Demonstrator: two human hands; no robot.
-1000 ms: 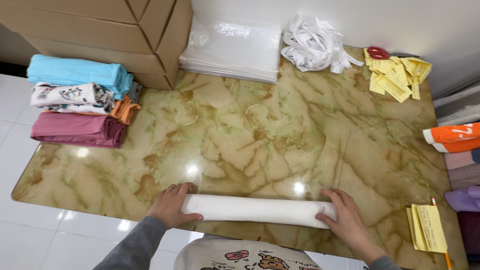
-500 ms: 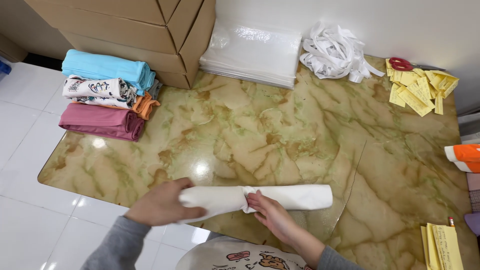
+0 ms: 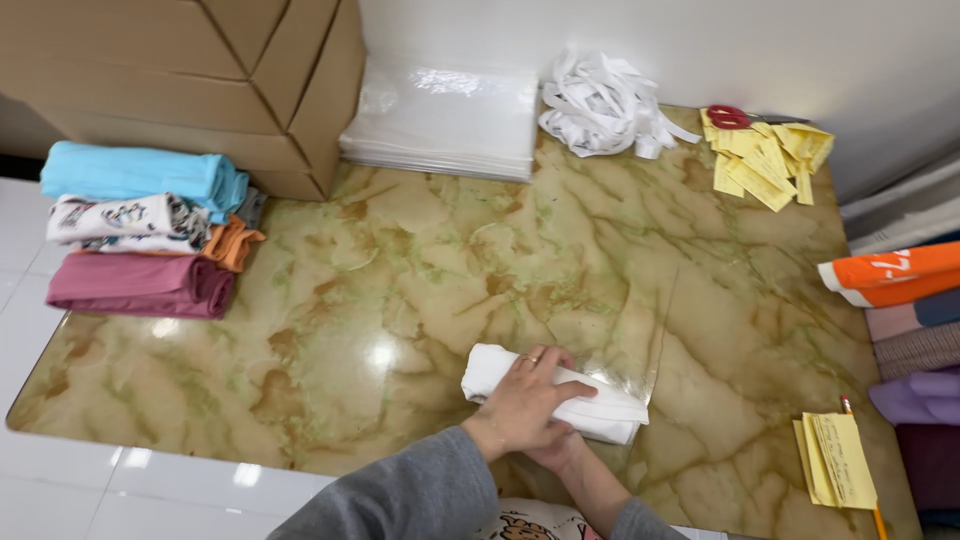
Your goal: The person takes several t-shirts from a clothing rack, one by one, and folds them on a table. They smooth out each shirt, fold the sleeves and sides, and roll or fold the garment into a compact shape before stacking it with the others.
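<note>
White rolled cloth (image 3: 555, 392) lies on the marble-patterned table (image 3: 420, 260), close to its near edge and a little right of the middle. The left hand (image 3: 528, 400) lies flat over the cloth with fingers spread, pressing it down. The right hand (image 3: 562, 448) sits mostly hidden under the left wrist, tucked against the near side of the cloth; whether it grips the fabric I cannot tell. Both hands are together at the one spot, forearms in grey sleeves crossing the table edge. A clear plastic sheet (image 3: 640, 345) spreads just beyond and to the right of the cloth, one corner standing up.

The broad middle of the table is open, from the cloth out to the far side and across to the left corner. At the left edge sits a stack of rolled garments: blue (image 3: 140, 172) on top, a printed one (image 3: 125, 220) with an orange one (image 3: 232, 243) beside it, and a maroon one (image 3: 140, 285) at the bottom. Cardboard boxes (image 3: 190, 80) stand at the far left corner. Beside them rests a flat pile of clear bags (image 3: 445, 120), then a tangle of white strips (image 3: 605, 105). Yellow paper slips (image 3: 765, 155) lie at the far right corner with red-handled scissors (image 3: 730, 117) touching them. Another yellow pad (image 3: 838, 460) with a pencil (image 3: 862, 470) sits at the near right edge. An orange and white package (image 3: 890, 275) hangs off the right side
</note>
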